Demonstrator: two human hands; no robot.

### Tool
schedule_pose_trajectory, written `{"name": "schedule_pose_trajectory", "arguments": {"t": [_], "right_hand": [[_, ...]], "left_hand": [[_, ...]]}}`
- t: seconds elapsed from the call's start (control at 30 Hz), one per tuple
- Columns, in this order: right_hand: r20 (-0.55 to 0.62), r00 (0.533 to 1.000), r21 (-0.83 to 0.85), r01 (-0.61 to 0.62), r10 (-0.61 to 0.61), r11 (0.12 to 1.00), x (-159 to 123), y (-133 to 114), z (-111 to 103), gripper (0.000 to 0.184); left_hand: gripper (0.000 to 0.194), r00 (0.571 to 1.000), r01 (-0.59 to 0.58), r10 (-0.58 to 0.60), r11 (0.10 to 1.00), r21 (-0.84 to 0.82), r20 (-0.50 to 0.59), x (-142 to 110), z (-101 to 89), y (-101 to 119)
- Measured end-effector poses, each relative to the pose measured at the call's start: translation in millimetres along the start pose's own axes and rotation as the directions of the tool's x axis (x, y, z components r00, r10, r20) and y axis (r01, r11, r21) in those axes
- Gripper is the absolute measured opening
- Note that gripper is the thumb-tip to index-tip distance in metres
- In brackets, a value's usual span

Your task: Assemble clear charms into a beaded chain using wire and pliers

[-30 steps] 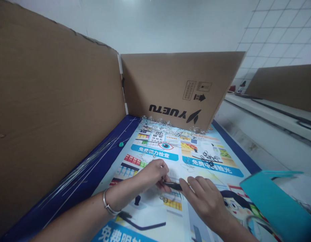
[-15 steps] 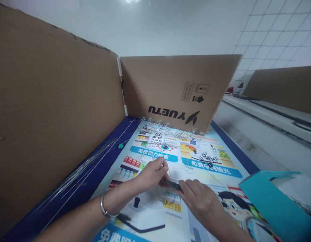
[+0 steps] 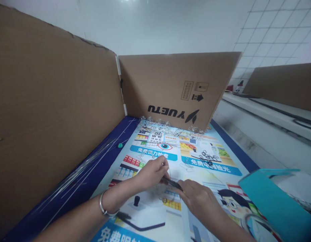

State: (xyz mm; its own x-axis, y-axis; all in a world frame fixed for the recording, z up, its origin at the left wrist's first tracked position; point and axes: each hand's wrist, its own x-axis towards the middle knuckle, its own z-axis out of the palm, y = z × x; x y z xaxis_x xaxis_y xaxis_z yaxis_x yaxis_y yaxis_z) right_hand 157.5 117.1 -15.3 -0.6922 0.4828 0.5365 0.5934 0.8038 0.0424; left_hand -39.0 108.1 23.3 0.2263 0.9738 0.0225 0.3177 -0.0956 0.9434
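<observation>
Over the middle of the printed sheet, my left hand (image 3: 152, 173) is closed in a pinch on a thin wire (image 3: 170, 172), which curves down from the fingertips. My right hand (image 3: 196, 193) is wrapped round a dark pair of pliers (image 3: 174, 184). The jaws point left and reach under my left fingers; their tips are partly hidden. Just below the pliers, a small loose clear-and-metal piece (image 3: 163, 199) shows faintly. A silver bangle (image 3: 103, 205) is on my left wrist.
Long thin wires (image 3: 87, 171) lie along the blue left border near a green lump (image 3: 119, 145). Black rings (image 3: 208, 157) lie on the sheet, and small wire pieces (image 3: 158, 123) line the cardboard wall (image 3: 150, 84). A turquoise holder (image 3: 279, 198) stands at right beside a tape roll (image 3: 248, 222).
The pliers have turned slightly in my right hand, which has shifted a little. My left hand keeps its pinch in nearly the same place.
</observation>
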Motion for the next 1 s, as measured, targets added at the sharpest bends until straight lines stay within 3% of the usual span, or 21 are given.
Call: {"name": "schedule_pose_trajectory", "arguments": {"t": [0.1,0.2,0.3,0.4,0.53,0.7,0.87,1.0], "right_hand": [[-0.084,0.996,0.025,0.010,-0.008,1.000,0,2,2,0.023],[-0.117,0.993,0.075,-0.008,0.017,0.997,-3,6,8,0.019],[-0.132,0.988,0.144,-0.055,0.075,0.988,-7,11,15,0.019],[-0.125,0.984,0.211,-0.102,0.130,0.972,-9,15,20,0.020],[-0.112,0.975,0.243,-0.162,0.194,0.956,-8,17,22,0.020],[-0.040,0.959,0.339,-0.250,0.279,0.907,-8,20,22,0.021],[0.021,0.928,0.439,-0.343,0.373,0.830,-7,21,20,0.020],[0.029,0.917,0.460,-0.365,0.397,0.809,-5,21,20,0.020]], "left_hand": [[0.013,1.000,-0.001,0.001,1.000,0.023,-0.017,3,-12.0,1],[0.013,0.999,0.031,-0.025,0.990,0.136,-0.040,5,-36.8,2],[0.011,0.996,-0.035,0.001,0.914,0.403,0.084,7,-62.1,-3],[0.011,0.972,-0.125,-0.005,0.834,0.537,0.234,9,-73.1,-13],[0.011,0.953,-0.161,-0.049,0.755,0.636,0.299,10,-66.6,-24],[0.016,0.953,-0.197,-0.048,0.654,0.730,0.300,4,-52.4,-13],[0.018,0.962,-0.242,0.061,0.636,0.733,0.265,-2,-29.3,-2],[0.014,0.961,-0.226,0.023,0.638,0.736,0.276,-4,-3.8,-7]]}}
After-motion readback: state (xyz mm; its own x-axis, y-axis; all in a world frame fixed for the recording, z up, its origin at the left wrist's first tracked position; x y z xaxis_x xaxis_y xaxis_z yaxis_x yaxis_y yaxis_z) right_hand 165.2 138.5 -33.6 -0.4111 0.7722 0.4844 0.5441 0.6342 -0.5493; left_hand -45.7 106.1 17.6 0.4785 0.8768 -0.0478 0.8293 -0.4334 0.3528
